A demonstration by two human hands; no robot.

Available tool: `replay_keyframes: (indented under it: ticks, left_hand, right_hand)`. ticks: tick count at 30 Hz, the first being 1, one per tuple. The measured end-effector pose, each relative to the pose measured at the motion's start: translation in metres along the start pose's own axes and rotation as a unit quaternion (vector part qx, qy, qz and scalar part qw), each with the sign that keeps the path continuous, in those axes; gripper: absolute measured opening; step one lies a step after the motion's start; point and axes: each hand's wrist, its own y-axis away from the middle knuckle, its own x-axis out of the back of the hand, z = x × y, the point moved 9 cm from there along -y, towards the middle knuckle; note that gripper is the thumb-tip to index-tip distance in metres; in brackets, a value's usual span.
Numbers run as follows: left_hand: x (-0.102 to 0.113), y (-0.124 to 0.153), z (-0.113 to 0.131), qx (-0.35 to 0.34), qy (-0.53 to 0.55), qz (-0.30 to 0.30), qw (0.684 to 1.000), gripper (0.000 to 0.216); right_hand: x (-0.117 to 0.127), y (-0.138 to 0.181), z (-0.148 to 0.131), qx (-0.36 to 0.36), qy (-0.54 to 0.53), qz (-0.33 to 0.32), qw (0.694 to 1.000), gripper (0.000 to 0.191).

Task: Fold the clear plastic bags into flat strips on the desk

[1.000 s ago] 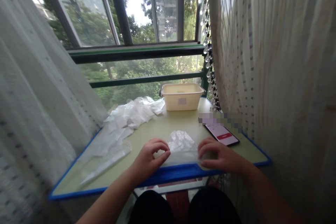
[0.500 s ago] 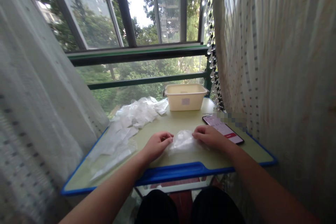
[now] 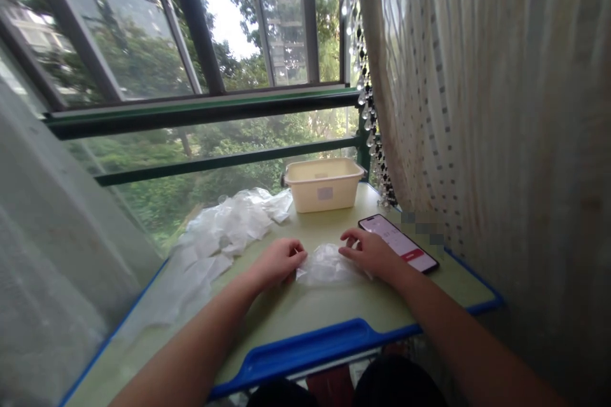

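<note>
A crumpled clear plastic bag [image 3: 321, 266] lies on the table between my two hands. At its left edge, my left hand [image 3: 280, 259] is closed in a pinch on the thin film. On the other side, my right hand [image 3: 370, 251] rests with its thumb and forefinger apart, the fingertips close over the bag's right part. Whether those fingertips touch the film I cannot tell. Just beyond the right hand is a phone [image 3: 415, 251] with its screen lit, partly covered by the hand and wrist.
A heap of clear plastic bags [image 3: 229, 226] spreads along the table's left side. At the back stands a cream plastic bin [image 3: 324, 194] with a small label. The table [image 3: 305, 311] has a raised blue edge [image 3: 305, 346]. Curtains [image 3: 501, 127] hang at both sides, with a window behind.
The view has turned, so the table looks tilted and shifted left. My right thumb and forefinger have spread apart from their closer position; the left hand stays at the bag's left edge.
</note>
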Motion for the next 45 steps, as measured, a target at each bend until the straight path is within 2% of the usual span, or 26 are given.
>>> replay_keyframes:
  ticks: [3,5,8,11,14,19,25,31,34,37,43,45]
  left_hand:
    - [0.009,0.005,0.019,-0.103,-0.074,0.083,0.988,0.023]
    - [0.008,0.009,0.029,-0.157,-0.095,0.1,0.978,0.023]
    - [0.0,0.01,0.04,-0.215,-0.081,0.079,0.97,0.023]
    - [-0.012,0.011,0.044,-0.239,-0.062,0.034,0.969,0.024]
    - [-0.018,0.013,0.046,-0.231,-0.048,0.01,0.972,0.028]
    - [-0.011,0.012,0.042,-0.181,-0.028,0.045,0.982,0.026]
    - [-0.01,0.004,0.031,-0.158,0.048,0.058,0.985,0.021]
    - [-0.003,0.005,0.025,-0.14,0.046,0.097,0.984,0.018]
    - [-0.001,0.004,0.019,-0.12,0.032,0.114,0.986,0.019]
    - [-0.002,0.003,0.012,-0.098,0.038,0.114,0.988,0.022]
    - [0.002,0.004,0.017,-0.098,0.007,0.123,0.988,0.021]
    - [0.003,0.003,0.017,-0.087,0.001,0.129,0.988,0.02]
  right_hand:
    - [0.002,-0.002,0.0,0.008,0.001,0.012,1.0,0.028]
    - [0.003,-0.003,-0.001,0.014,0.016,0.02,1.0,0.024]
    - [0.0,-0.004,-0.005,0.043,0.057,0.015,0.997,0.015]
    - [-0.005,-0.006,-0.008,0.071,0.084,0.01,0.994,0.012]
    - [-0.006,-0.006,-0.006,0.065,0.084,0.012,0.994,0.012]
    - [0.0,-0.006,-0.009,0.067,0.079,0.056,0.993,0.012]
    - [0.001,-0.009,-0.012,0.077,0.136,0.089,0.984,0.013]
    - [0.016,0.0,-0.027,0.09,0.258,0.192,0.942,0.019]
    - [0.013,0.007,-0.038,0.114,0.279,0.188,0.935,0.025]
    - [0.009,0.011,-0.041,0.134,0.254,0.178,0.941,0.024]
    - [0.005,0.016,-0.044,0.148,0.186,0.159,0.958,0.025]
    - [0.001,0.018,-0.05,0.172,0.187,0.135,0.958,0.023]
